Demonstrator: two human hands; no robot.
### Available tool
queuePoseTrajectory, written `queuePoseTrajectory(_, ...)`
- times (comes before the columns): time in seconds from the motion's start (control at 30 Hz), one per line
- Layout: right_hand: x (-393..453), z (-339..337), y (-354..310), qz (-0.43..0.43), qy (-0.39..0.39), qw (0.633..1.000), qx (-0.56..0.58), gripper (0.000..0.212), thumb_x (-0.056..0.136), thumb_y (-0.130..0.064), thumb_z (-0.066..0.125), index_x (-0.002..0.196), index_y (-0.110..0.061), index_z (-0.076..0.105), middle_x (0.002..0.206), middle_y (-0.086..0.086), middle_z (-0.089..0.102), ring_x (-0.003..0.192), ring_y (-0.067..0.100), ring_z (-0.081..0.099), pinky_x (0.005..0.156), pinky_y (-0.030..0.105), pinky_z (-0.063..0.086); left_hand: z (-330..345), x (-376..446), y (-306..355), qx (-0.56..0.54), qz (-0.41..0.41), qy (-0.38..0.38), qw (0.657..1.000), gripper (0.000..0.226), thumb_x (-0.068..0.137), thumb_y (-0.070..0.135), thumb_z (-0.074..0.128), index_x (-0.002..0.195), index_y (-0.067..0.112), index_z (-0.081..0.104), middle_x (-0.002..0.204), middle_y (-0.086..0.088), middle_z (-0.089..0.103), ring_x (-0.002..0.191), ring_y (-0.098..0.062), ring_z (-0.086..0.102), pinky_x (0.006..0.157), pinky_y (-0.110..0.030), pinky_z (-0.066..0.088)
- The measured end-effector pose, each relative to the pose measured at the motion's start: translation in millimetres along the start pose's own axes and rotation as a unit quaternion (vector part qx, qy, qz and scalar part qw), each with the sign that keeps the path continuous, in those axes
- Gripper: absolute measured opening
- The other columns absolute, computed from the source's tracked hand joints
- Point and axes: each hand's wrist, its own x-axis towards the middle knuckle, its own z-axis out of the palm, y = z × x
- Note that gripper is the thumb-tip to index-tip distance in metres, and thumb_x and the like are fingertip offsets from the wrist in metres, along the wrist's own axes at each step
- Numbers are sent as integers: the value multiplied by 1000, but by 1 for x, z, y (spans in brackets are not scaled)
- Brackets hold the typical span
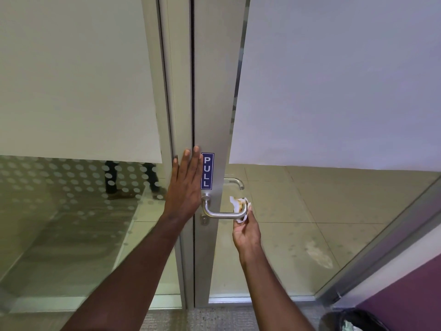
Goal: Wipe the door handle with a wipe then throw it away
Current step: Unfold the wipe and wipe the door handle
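A silver lever door handle (pixel 220 214) sticks out of the metal stile of a glass door, just below a blue PULL sticker (pixel 207 171). My right hand (pixel 246 231) holds a white wipe (pixel 238 204) with brown stains, wrapped around the free right end of the handle. My left hand (pixel 186 185) lies flat, fingers together and pointing up, pressed against the door stile to the left of the sticker. A second handle (pixel 235 182) on the far side of the door shows through the glass.
A black bin (pixel 358 321) lined with a bag, with crumpled paper inside, stands at the bottom right by a purple wall (pixel 410 290). Frosted panels cover the upper glass. A person's legs (pixel 131 177) show beyond the left glass pane. Tiled floor lies behind the door.
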Motion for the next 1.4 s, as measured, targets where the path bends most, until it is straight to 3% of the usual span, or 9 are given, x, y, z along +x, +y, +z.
queuePoseTrajectory(0.17, 10, -14, -5, -24, 2, 993, -112, 36, 98, -10, 59, 132, 1, 60, 130, 19, 66, 124, 31, 62, 79, 24, 58, 0, -1, 1, 1, -1, 8, 1000, 72, 95, 26, 18, 161, 3, 3, 171, -18, 0, 158, -36, -7, 128, -54, 2)
queuePoseTrajectory(0.27, 18, -3, -15, -6, -12, 988, -151, 25, 94, -2, 63, 117, 6, 64, 104, 23, 74, 91, 31, 75, 70, 26, 63, 1, 1, 3, -5, -9, 7, 1000, 73, 95, 28, 19, 161, 2, 5, 171, -18, 2, 158, -37, -6, 128, -56, 5)
queuePoseTrajectory(0.37, 25, 6, -24, -40, -29, 958, -281, 15, 88, 0, 69, 102, 6, 72, 96, 20, 72, 86, 32, 71, 76, 32, 59, 3, 0, 3, -6, -8, 15, 1000, 71, 97, 27, 21, 161, 3, 4, 171, -18, 0, 158, -36, -7, 128, -56, 4)
queuePoseTrajectory(0.57, 12, -10, -36, -279, -106, 748, -593, 9, 83, -11, 78, 88, -18, 81, 87, -2, 80, 89, 10, 74, 79, 31, 57, 2, 1, 3, 1, -8, 16, 1000, 69, 98, 22, 20, 161, 3, 3, 172, -17, -2, 158, -36, -7, 128, -56, 7)
queuePoseTrajectory(0.77, -10, -28, -50, -422, -257, 442, -749, 35, 90, -3, 65, 116, -25, 74, 118, -9, 74, 126, 3, 58, 112, 21, 39, 2, 1, 3, 9, -10, 12, 1000, 68, 98, 21, 20, 161, 2, 4, 171, -17, -1, 158, -35, -10, 128, -56, 5)
queuePoseTrajectory(0.9, -15, -14, -61, -410, -301, 341, -790, 52, 83, 10, 59, 112, -31, 67, 114, -10, 72, 106, 12, 66, 95, 24, 52, 1, 1, 4, 6, -10, 13, 1000, 68, 97, 23, 20, 161, 1, 6, 171, -16, 0, 158, -36, -7, 127, -57, 8)
queuePoseTrajectory(0.97, -13, 0, -68, -372, -297, 337, -812, 49, 83, 8, 59, 106, -34, 70, 106, -12, 75, 93, 11, 70, 80, 26, 56, 0, 1, 5, -5, -7, 9, 1000, 69, 97, 23, 21, 161, 1, 9, 171, -18, 5, 158, -36, -3, 127, -58, 10)
queuePoseTrajectory(1.17, -6, 33, -61, -266, -318, 325, -850, 18, 85, -8, 74, 98, -19, 80, 93, -2, 78, 81, 14, 71, 76, 35, 56, -5, 1, 4, -8, 1, -3, 1000, 76, 93, 32, 22, 161, 2, 8, 170, -19, 9, 158, -37, 4, 127, -56, 8)
queuePoseTrajectory(1.4, -15, 37, 1, -289, -176, 381, -860, 12, 79, -32, 80, 79, -23, 73, 76, -6, 74, 71, 13, 67, 65, 32, 52, 0, 1, -1, 8, -5, -13, 1000, 77, 96, 41, 17, 161, 5, -4, 172, -17, 1, 158, -35, -3, 127, -54, 1)
